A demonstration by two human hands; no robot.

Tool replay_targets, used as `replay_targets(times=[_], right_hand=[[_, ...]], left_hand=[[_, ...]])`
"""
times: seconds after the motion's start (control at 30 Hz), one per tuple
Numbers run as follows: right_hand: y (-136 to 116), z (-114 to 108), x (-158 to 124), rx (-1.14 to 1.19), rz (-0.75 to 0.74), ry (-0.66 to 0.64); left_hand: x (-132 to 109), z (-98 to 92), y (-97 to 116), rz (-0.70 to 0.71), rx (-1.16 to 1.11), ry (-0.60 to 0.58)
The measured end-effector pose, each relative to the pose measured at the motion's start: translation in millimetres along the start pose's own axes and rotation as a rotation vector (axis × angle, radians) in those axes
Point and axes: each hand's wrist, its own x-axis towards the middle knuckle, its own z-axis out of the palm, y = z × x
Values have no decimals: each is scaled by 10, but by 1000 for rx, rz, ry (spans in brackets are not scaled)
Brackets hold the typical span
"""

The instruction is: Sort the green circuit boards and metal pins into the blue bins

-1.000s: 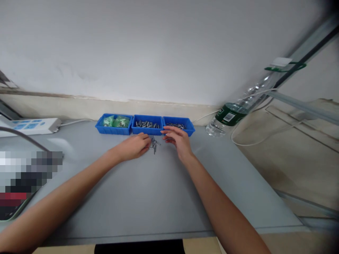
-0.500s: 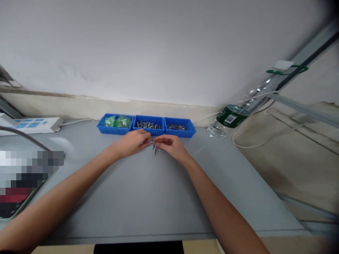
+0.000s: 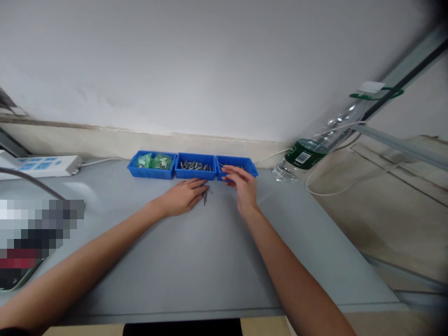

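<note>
Pins [image 3: 205,199] are part-covered by flat left hand [image 3: 182,197], likely for corralling. Loosely parted right hand [image 3: 245,187] is held at right bin [image 3: 220,175].

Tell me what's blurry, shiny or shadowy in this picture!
Head view: loose metal pieces by the left hand look blurry; head view: a pale glare patch shines on the grey table, left side; head view: soft shadows darken the table beside both arms; head view: big square blocks hide most of what lies at lower left; head view: the top-right corner fades to black.
</note>
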Motion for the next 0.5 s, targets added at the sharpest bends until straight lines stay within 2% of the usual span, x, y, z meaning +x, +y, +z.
replay_targets(times=[0.1,0.17,0.33,0.43,0.5], right_hand=[[17,-30,34,-24,14,33],[40,-42,34,-125,-9,-56],[140,-28,-40,-519,-239,-353],[199,-3,-86,-607,-259,-481],[221,11,-104,-629,-270,-522]], left_hand=[[-3,31,19,14,0,-19],[6,-6,21,11,1,-38],[23,-167,3,-23,-16,-74],[18,-205,-13,-52,-39,-66],[15,-208,-24,-73,-58,-66]])
